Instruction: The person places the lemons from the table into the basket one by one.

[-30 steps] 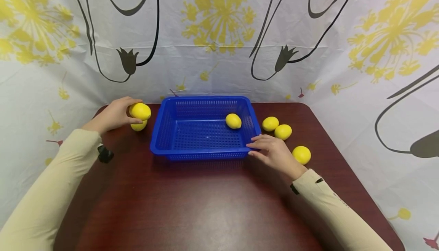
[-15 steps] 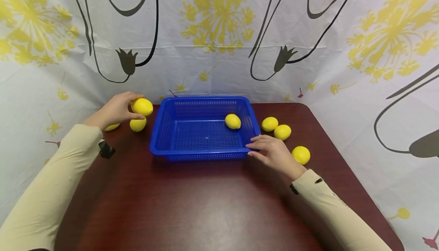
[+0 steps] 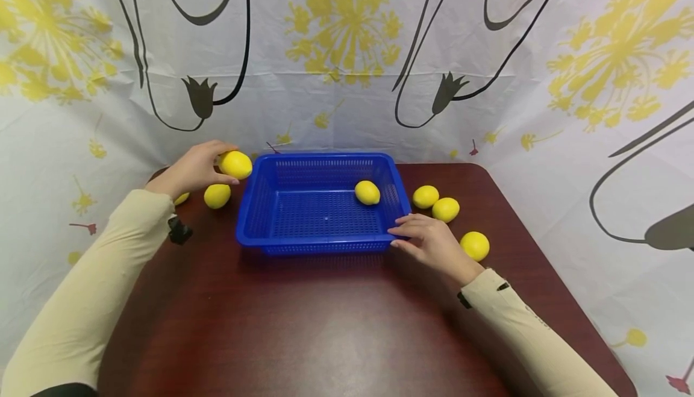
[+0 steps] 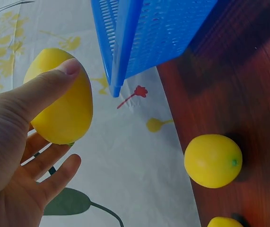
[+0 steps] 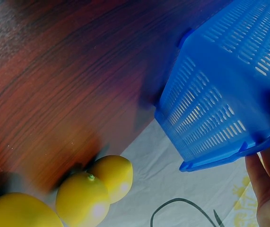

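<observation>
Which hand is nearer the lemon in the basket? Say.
Right. The right hand touches the basket, right of the lemon; the left hand is farther, left of the basket.

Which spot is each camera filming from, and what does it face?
Head: worn on the head, facing forward and down at the blue basket, table and printed cloth; both hands and sleeves show.
Left wrist: looks along the left hand to the held lemon and basket's outside; thumb and fingers show.
Right wrist: faces the basket's other end and three lemons; part of the right hand shows.
Shared: head and left wrist both see the held lemon.
</observation>
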### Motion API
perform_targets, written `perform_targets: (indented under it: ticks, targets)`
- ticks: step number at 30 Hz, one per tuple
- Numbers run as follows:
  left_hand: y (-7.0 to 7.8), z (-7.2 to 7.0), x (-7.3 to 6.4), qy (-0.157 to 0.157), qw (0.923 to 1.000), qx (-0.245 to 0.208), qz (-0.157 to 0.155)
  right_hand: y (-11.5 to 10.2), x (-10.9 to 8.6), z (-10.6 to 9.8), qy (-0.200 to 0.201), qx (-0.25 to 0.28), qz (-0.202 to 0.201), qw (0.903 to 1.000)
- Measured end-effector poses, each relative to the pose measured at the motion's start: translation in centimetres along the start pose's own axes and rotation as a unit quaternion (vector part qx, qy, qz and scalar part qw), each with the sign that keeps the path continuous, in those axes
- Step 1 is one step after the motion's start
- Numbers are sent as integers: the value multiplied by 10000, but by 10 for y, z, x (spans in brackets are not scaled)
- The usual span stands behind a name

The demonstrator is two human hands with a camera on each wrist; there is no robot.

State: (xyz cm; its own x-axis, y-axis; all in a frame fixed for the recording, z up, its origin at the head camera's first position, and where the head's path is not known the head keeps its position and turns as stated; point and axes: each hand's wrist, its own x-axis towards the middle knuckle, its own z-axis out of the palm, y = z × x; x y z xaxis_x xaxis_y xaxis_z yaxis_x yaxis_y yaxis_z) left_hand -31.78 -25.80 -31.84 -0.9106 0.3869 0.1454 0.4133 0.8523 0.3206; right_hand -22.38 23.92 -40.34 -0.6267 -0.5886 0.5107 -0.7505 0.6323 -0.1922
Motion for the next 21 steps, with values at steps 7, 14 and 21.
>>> perform_targets:
  ticks: [7,14,21]
  targets:
    - [7,1,10,-96,9999,-118,-11,1,0,1,-4,13,22,10000]
    - [18,1,18,-80,9998,-68,138,0,0,1,26,-10,-17,10000]
    - [27,3,33,-88,9992,18,395,-2,1,0,69,40,-17,10000]
